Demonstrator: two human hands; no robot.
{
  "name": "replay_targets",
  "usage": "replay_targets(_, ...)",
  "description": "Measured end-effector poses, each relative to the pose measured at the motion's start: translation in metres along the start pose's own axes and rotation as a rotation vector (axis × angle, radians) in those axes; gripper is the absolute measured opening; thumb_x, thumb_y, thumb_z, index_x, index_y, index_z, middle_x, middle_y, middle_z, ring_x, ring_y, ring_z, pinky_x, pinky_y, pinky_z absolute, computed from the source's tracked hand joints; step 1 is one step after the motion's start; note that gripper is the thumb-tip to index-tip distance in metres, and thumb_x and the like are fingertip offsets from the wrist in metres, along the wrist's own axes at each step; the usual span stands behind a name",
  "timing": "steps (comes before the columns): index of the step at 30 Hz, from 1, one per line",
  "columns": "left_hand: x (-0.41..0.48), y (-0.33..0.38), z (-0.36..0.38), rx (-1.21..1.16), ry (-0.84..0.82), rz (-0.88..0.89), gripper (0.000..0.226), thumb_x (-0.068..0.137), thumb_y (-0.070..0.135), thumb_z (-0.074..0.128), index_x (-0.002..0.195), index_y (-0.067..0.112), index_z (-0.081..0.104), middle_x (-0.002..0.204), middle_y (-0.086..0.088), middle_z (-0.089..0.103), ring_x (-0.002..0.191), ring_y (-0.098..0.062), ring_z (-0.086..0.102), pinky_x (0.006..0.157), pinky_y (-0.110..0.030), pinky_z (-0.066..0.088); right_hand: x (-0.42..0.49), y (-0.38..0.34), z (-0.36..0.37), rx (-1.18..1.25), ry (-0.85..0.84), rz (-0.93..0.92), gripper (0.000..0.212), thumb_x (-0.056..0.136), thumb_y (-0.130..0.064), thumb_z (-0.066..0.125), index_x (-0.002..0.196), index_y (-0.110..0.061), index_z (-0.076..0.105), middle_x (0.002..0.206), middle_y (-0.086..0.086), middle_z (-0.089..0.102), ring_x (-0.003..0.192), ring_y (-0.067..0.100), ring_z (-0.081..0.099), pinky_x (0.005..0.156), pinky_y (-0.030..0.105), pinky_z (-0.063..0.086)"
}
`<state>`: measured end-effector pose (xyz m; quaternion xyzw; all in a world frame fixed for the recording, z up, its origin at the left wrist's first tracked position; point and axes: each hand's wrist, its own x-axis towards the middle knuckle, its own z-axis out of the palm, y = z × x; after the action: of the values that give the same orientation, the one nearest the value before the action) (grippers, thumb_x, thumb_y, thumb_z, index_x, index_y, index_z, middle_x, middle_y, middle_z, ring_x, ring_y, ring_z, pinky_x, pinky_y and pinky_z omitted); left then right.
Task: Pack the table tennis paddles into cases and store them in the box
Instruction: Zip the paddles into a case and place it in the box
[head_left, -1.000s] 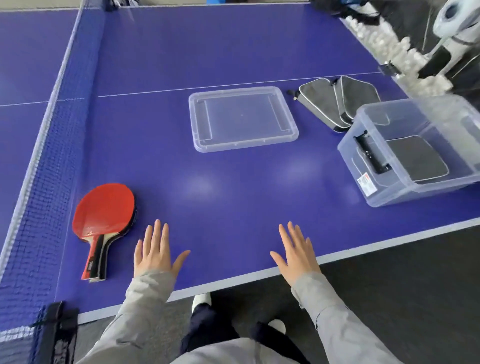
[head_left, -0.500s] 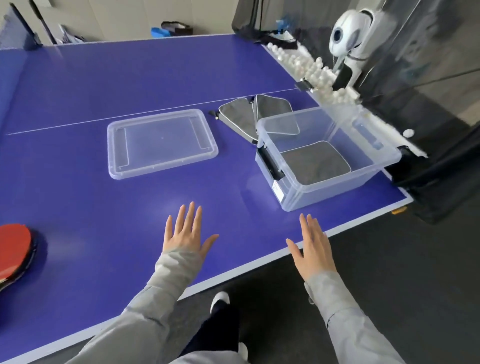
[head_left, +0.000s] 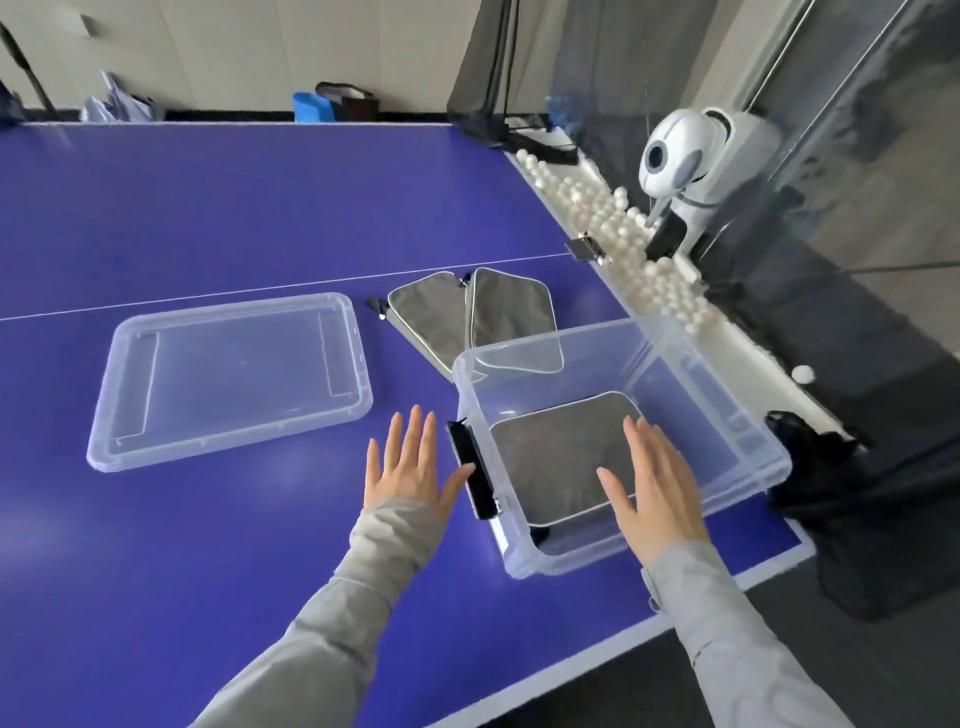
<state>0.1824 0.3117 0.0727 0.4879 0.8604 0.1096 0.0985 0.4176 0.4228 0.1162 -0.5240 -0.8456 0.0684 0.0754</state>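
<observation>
A clear plastic box (head_left: 737, 467) stands near the right corner of the blue table, with one grey paddle case (head_left: 556, 457) lying flat inside it. Behind the box, two more grey cases (head_left: 467, 312) lie side by side on the table. My left hand (head_left: 410, 467) hovers open just left of the box, by its black latch (head_left: 475, 480). My right hand (head_left: 654, 488) is open, fingers spread, over the box's near rim and above the case inside. The paddles are out of view.
The box's clear lid (head_left: 228, 379) lies upside down on the table to the left. Several white balls (head_left: 613, 218) fill a tray along the table's right edge, beside a white ball machine (head_left: 685, 156) and dark netting (head_left: 857, 519).
My view has swung right, so the red paddles have left the frame. Both open hands have moved right and forward, and the right one is now over the box.
</observation>
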Motion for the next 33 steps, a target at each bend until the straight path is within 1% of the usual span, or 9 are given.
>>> replay_targets(6,0.085,0.045,-0.011,-0.044,-0.008,-0.029,0.082,0.087,0.068,0.018,0.15,0.022,-0.004,0.159,0.008,-0.007,0.146,-0.015,-0.008,0.118,-0.041,-0.001,0.089,0.009,0.006,-0.106,-0.082,-0.078,0.065,0.097,-0.043,0.041,0.15,-0.012,0.02,0.155,0.01,0.027,0.143,0.025,0.022,0.114,0.041,0.022)
replay_targets(10,0.135,0.066,-0.005,-0.133,-0.013,-0.132,0.081,0.088,0.068,0.024,0.15,0.021,0.003,0.159,0.008,0.001,0.146,-0.015,0.001,0.118,-0.041,0.009,0.158,0.012,0.007,-0.088,-0.083,-0.129,0.064,0.095,-0.042,0.045,0.147,-0.009,0.027,0.151,0.012,0.034,0.139,0.029,0.03,0.11,0.042,0.027)
replay_targets(12,0.149,0.073,0.001,-0.173,-0.023,-0.215,0.078,0.088,0.067,0.027,0.148,0.021,0.014,0.157,0.005,0.017,0.144,-0.018,0.013,0.114,-0.041,0.019,0.195,0.014,0.009,-0.081,-0.087,-0.156,0.064,0.095,-0.042,0.047,0.147,-0.009,0.028,0.15,0.012,0.035,0.138,0.029,0.031,0.109,0.043,0.029)
replay_targets(14,0.156,0.077,0.008,-0.184,-0.009,-0.291,0.071,0.087,0.067,0.03,0.14,0.02,0.031,0.142,0.0,0.04,0.132,-0.022,0.035,0.102,-0.039,0.032,0.231,0.016,0.012,-0.087,-0.107,-0.167,0.064,0.095,-0.043,0.045,0.147,-0.01,0.027,0.151,0.011,0.034,0.139,0.028,0.029,0.111,0.044,0.028)
replay_targets(16,0.157,0.08,0.013,-0.224,0.033,-0.378,0.064,0.087,0.066,0.034,0.126,0.017,0.043,0.125,-0.001,0.049,0.117,-0.025,0.046,0.09,-0.038,0.038,0.268,0.018,0.017,-0.103,-0.133,-0.182,0.064,0.095,-0.044,0.045,0.146,-0.009,0.028,0.149,0.012,0.036,0.139,0.029,0.03,0.111,0.046,0.028)
replay_targets(21,0.159,0.078,0.013,-0.387,0.057,-0.586,0.052,0.088,0.061,0.041,0.105,0.013,0.049,0.11,-0.005,0.057,0.107,-0.028,0.051,0.085,-0.038,0.039,0.345,0.022,0.035,-0.196,-0.269,-0.188,0.061,0.095,-0.053,0.039,0.139,-0.01,0.039,0.141,0.01,0.046,0.132,0.03,0.037,0.102,0.044,0.036)
replay_targets(25,0.159,0.079,0.016,-0.372,0.078,-0.678,0.051,0.083,0.067,0.041,0.088,0.016,0.044,0.092,0.001,0.056,0.089,-0.027,0.053,0.068,-0.034,0.038,0.387,0.024,0.064,-0.224,-0.422,-0.094,0.066,0.091,-0.062,0.034,0.13,-0.01,0.049,0.137,0.01,0.048,0.128,0.031,0.04,0.099,0.044,0.038)
replay_targets(28,0.161,0.077,0.019,-0.307,0.082,-0.722,0.055,0.079,0.072,0.038,0.083,0.017,0.043,0.083,0.004,0.055,0.075,-0.024,0.048,0.058,-0.031,0.031,0.408,0.024,0.09,-0.239,-0.551,0.007,0.076,0.088,-0.069,0.029,0.132,-0.01,0.048,0.14,0.011,0.042,0.132,0.03,0.032,0.102,0.045,0.033)
replay_targets(33,0.163,0.076,0.024,-0.252,0.115,-0.746,0.062,0.072,0.078,0.03,0.088,0.02,0.047,0.082,0.008,0.054,0.075,-0.021,0.049,0.053,-0.029,0.029,0.428,0.016,0.119,-0.177,-0.726,0.153,0.082,0.085,-0.071,0.035,0.141,-0.012,0.038,0.146,0.012,0.037,0.136,0.031,0.03,0.11,0.044,0.031)
